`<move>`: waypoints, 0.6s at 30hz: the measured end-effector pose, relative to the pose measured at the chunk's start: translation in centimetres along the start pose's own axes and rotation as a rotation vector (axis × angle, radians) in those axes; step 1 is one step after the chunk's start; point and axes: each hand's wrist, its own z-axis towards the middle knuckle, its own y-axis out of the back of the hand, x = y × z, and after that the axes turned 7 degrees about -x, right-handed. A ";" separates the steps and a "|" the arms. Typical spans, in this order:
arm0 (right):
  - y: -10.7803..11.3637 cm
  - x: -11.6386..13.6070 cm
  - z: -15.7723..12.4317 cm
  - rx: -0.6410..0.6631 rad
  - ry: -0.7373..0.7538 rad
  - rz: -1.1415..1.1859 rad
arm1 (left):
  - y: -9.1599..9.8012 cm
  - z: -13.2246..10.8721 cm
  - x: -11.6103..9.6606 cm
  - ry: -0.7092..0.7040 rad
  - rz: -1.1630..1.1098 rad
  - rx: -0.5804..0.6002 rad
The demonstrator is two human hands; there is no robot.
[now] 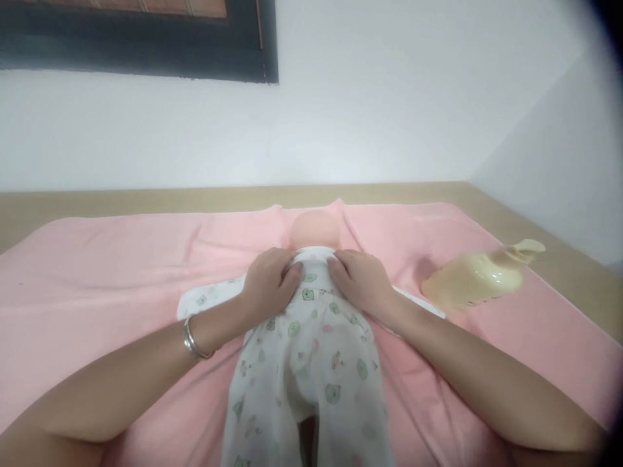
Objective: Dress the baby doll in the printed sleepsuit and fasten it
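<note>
A baby doll [315,228] with a smooth bald head lies lengthwise in front of me, its face not visible. It wears a white long-sleeved outfit [311,337] printed with green bears and pink shapes. My left hand [275,282] is wrapped over the doll's left-side shoulder in view, thumb on the fabric near the collar. On the opposite shoulder, my right hand [360,279] holds in the same way, its thumb pointing to the neck. The sleeves spread out to both sides under my wrists. Fingertips of both hands are partly hidden.
Under the doll a pink cloth [121,259] covers most of a wooden surface [389,193]. A pale yellow pump bottle [472,282] is at the right, beyond my right forearm. White walls [379,97] rise behind, with a dark-framed window [146,42] upper left.
</note>
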 end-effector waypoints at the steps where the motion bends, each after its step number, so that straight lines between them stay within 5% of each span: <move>1: 0.0 0.0 0.0 0.000 0.000 0.001 | 0.0 0.0 0.0 -0.001 0.001 -0.003; 18: -0.1 0.0 -0.1 -0.014 0.007 0.002 | 0.1 0.0 -0.2 -0.014 -0.006 -0.003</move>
